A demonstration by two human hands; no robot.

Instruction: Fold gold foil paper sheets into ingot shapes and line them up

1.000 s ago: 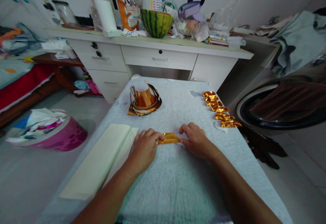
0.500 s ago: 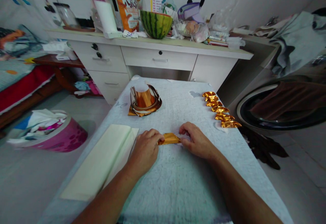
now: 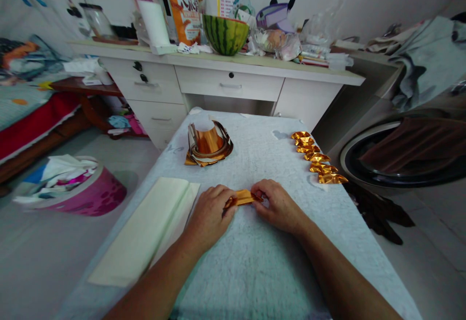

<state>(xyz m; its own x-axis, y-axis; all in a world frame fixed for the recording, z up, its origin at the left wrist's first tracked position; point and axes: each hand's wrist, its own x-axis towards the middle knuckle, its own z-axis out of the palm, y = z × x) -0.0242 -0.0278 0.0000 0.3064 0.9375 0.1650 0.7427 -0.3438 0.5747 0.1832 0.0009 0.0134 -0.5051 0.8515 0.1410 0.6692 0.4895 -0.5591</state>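
Note:
A small folded piece of gold foil paper point(image 3: 243, 197) lies between my hands over the cloth-covered table point(image 3: 251, 261). My left hand point(image 3: 211, 210) pinches its left end between thumb and fingers. At the other end, my right hand point(image 3: 274, 205) grips the foil with thumb and fingertips. Both ends are partly hidden by the fingers. Behind my left hand stands a curled stack of gold foil sheets point(image 3: 209, 142). Several folded gold foil pieces point(image 3: 320, 168) sit in a row along the table's right side. Left of my left hand is a folded stack of pale paper point(image 3: 145, 232).
A white desk point(image 3: 233, 82) stands beyond the table, with half a watermelon point(image 3: 224, 35) and an orange snack bag point(image 3: 185, 9) on top. On the floor at left is a pink bin point(image 3: 105, 193) full of waste. A front-loading washing machine point(image 3: 364, 135) stands at right.
My right hand has moved slightly left and closed its fingertips on the foil's right end. My left thumb has shifted along the left end. The view has turned slightly.

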